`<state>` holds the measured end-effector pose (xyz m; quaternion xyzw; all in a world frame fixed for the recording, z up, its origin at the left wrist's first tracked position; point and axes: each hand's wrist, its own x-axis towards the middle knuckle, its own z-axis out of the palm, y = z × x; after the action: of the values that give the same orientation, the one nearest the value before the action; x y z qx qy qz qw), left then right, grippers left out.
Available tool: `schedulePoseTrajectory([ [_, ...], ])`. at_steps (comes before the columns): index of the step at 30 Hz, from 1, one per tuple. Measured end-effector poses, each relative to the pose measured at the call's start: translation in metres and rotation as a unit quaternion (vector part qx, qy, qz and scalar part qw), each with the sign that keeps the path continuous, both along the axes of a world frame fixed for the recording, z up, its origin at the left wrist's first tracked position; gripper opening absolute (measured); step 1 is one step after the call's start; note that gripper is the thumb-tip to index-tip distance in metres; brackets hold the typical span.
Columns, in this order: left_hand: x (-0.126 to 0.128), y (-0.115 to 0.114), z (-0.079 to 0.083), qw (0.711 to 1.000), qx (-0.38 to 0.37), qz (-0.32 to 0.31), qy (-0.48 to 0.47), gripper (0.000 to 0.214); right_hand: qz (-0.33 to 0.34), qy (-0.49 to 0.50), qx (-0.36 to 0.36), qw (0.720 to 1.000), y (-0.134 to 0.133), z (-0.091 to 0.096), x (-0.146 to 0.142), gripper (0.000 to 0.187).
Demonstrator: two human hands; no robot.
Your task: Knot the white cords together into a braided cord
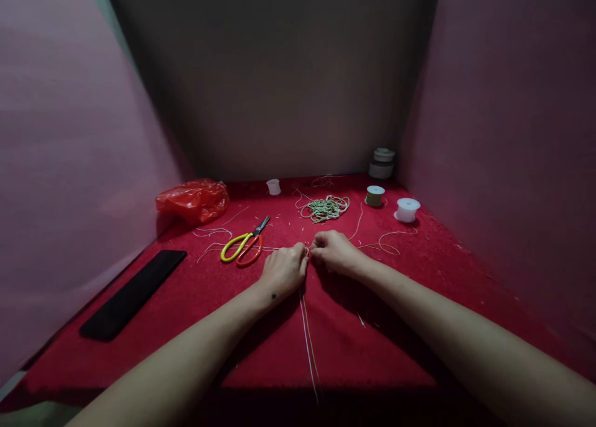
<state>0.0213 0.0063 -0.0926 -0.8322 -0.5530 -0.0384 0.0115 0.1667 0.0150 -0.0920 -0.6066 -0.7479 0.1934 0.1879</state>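
Observation:
My left hand (pixel 284 269) and my right hand (pixel 333 252) meet at the middle of the red cloth (pixel 400 328), fingers pinched together. Both grip thin pale cords (pixel 308 337) that run from the pinch back toward the near edge of the table. The fingertips almost touch each other where the cords meet. Just left of my left hand lie scissors (pixel 243 247) with yellow and orange handles. A tangle of green and white cord (pixel 326 208) rests beyond my hands.
A crumpled red plastic bag (pixel 193 200) sits at the back left, a flat black bar (pixel 133 293) along the left edge. Small spools (pixel 406 209) (pixel 374 195) (pixel 274 187) and stacked rolls (pixel 382 162) stand at the back. Loose cord scraps (pixel 386 244) lie about. Pink walls enclose the space.

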Motion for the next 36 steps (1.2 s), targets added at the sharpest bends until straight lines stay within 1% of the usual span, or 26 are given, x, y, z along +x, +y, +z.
schedulePoseTrajectory([
  [3,0.000,0.001,-0.001,1.000,0.003,-0.004,0.000,0.025,-0.019,-0.001,-0.019,1.000,0.006,0.001,0.000,0.016],
  [9,0.000,0.003,0.002,1.000,-0.018,0.003,-0.024,0.023,-0.066,-0.018,-0.016,0.997,0.009,0.003,-0.005,0.020],
  [11,0.000,0.003,0.003,0.999,-0.025,0.006,-0.037,0.022,-0.065,-0.014,-0.020,0.998,0.009,0.003,-0.004,0.019],
  [17,0.000,0.001,0.004,0.998,-0.027,0.007,-0.048,0.023,-0.033,0.014,-0.036,0.999,0.012,0.000,0.004,0.015],
  [22,0.000,0.002,0.005,0.996,-0.044,0.004,-0.072,0.019,-0.056,-0.002,-0.020,0.998,0.008,0.001,-0.001,0.015],
  [28,-0.001,0.003,0.007,0.993,-0.053,-0.005,-0.109,0.016,-0.084,-0.029,-0.009,0.996,0.000,0.004,-0.008,0.022],
  [32,-0.001,0.003,0.005,0.992,-0.053,-0.007,-0.113,0.016,-0.085,-0.037,-0.005,0.996,-0.001,0.003,-0.007,0.023],
  [36,-0.003,0.003,0.003,0.993,-0.042,-0.007,-0.109,0.016,-0.066,-0.032,-0.003,0.997,-0.001,0.001,-0.003,0.022],
])
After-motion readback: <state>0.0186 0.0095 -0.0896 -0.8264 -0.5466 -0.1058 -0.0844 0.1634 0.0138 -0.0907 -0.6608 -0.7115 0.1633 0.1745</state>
